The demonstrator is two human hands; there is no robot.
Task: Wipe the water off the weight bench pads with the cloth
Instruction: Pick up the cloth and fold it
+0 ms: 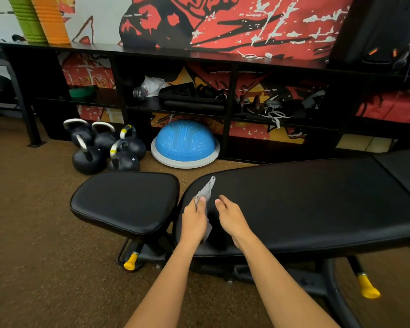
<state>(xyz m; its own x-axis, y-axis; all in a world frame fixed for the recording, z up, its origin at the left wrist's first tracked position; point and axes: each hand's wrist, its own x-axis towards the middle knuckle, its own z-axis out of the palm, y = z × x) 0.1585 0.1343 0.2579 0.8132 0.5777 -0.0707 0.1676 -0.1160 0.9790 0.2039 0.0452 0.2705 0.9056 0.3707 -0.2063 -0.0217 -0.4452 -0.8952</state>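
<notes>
Cloth (205, 195) is being pinched by left hand (194, 221) over back pad (305, 200) for wiping, right hand (231, 217) loosely open, empty.

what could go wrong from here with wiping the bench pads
The left hand pinches the grey cloth bunched up, so little of it would touch the long back pad; it may smear water rather than lift it. The separate seat pad sits across a gap and could get skipped. The right hand is empty beside the cloth, and leaning it on a wet pad might make it slip.
</notes>
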